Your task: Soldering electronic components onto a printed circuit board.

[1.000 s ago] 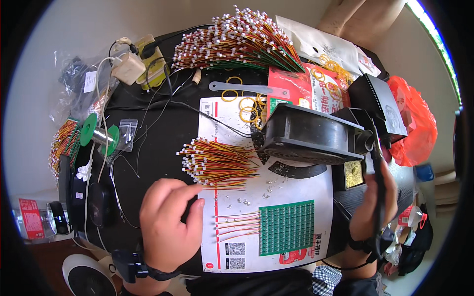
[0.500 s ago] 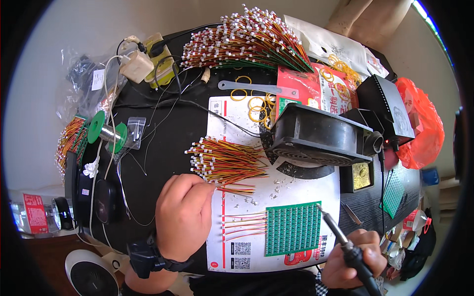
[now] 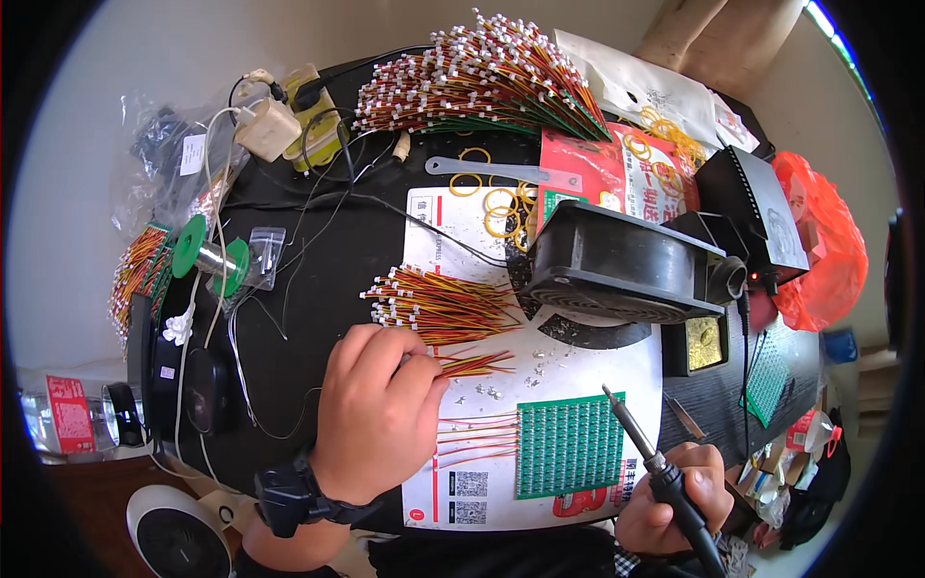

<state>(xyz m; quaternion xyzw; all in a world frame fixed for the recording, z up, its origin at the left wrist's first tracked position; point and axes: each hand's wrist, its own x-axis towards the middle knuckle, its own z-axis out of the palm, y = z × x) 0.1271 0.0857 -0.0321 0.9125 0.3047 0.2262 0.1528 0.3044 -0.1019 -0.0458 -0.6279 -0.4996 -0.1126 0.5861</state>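
Note:
My left hand (image 3: 381,414) is closed, fingertips pinched around a few red, yellow and dark connector wires (image 3: 482,363) whose free ends point right. Just beyond it lies a pile of similar wires with white plugs (image 3: 434,306). In my right hand (image 3: 682,496) is a soldering iron (image 3: 655,460), its tip over the upper right part of a green circuit board panel (image 3: 568,448); whether it touches cannot be told. Several wires (image 3: 477,435) stick out from the panel's left edge. Panel and loose wires lie on a white printed sheet (image 3: 511,511).
A black fan unit (image 3: 617,260) stands beyond the panel, beside a black box (image 3: 752,212) and a holder with yellow sponge (image 3: 706,344). A large wired-board stack (image 3: 482,82) lies at the back. Left are a solder spool (image 3: 207,258) and cables. Solder scraps dot the sheet.
My left hand has moved right with the wires between its fingers. My right hand has shifted slightly left, bringing the iron's tip left and a little farther from me.

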